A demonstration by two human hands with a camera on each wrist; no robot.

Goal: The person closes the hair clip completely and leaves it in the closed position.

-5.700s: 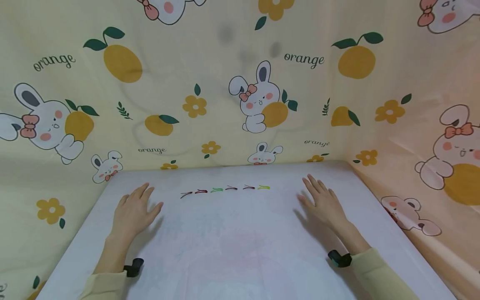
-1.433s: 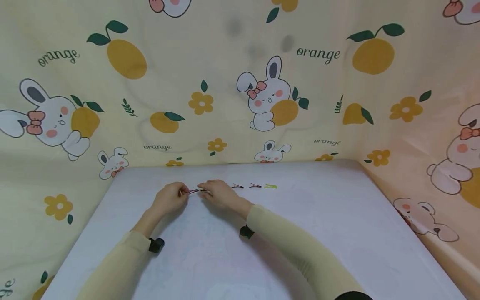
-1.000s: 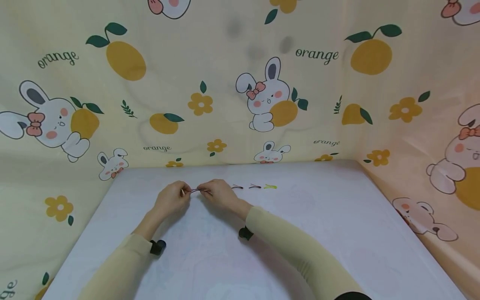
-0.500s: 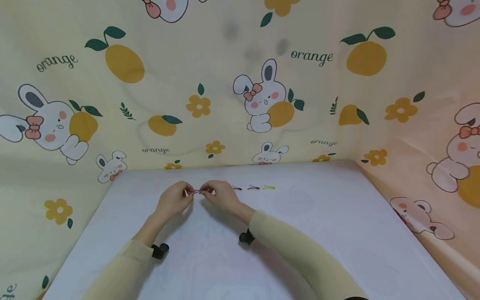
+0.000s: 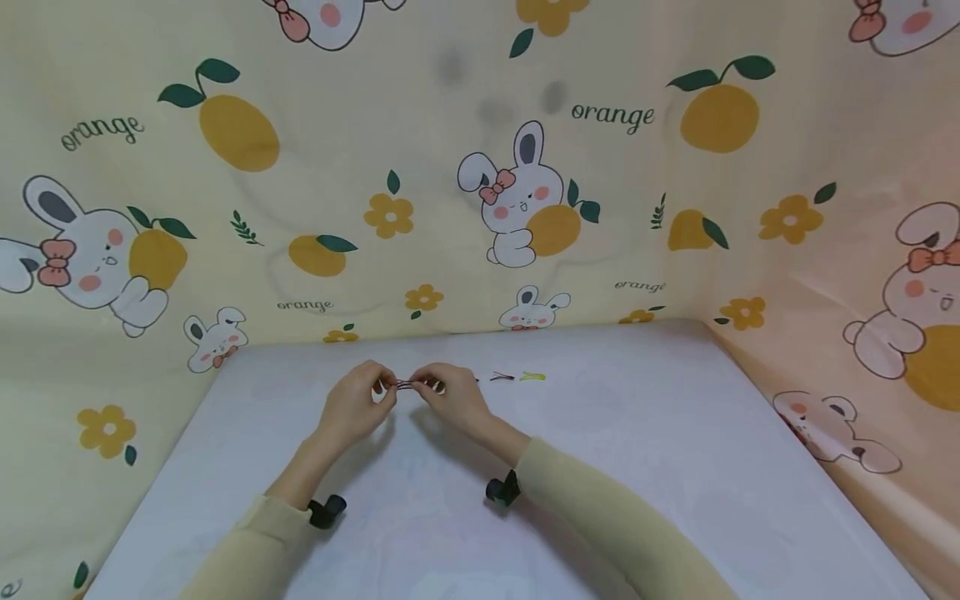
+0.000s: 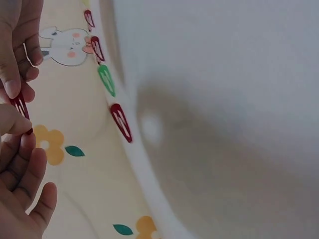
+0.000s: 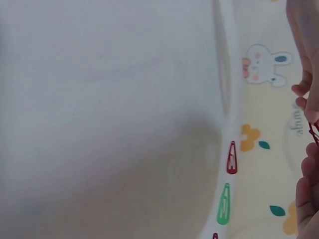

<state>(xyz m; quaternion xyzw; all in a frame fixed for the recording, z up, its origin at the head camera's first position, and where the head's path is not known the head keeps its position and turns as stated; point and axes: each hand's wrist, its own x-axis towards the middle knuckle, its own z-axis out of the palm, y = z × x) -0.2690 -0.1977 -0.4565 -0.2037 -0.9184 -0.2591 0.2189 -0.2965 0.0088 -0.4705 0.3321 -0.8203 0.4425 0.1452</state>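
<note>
A dark red snap hair clip (image 6: 21,107) is held up between both hands, clear of the table. My left hand (image 5: 356,408) pinches one end between thumb and index finger. The other end is pinched by my right hand (image 5: 456,404), its fingertips close to the left ones. Part of the clip is covered by the fingers. Below, along the far side of the table, a row of clips lies flat. In the left wrist view it runs from a red clip (image 6: 121,123) to a green clip (image 6: 106,80), a dark red clip (image 6: 97,49) and another red one (image 6: 89,19).
The white table (image 5: 435,500) reaches back to a cloth wall (image 5: 450,275) printed with rabbits and oranges. At the row's right end lie a dark clip (image 5: 502,377) and a yellow-green clip (image 5: 533,377). My right hand hides the middle of the row from the head view.
The hands, spread apart over the table at first, have come together at the row's left end. The leftmost clip has been lifted and moved slightly right, now pinched by both hands.
</note>
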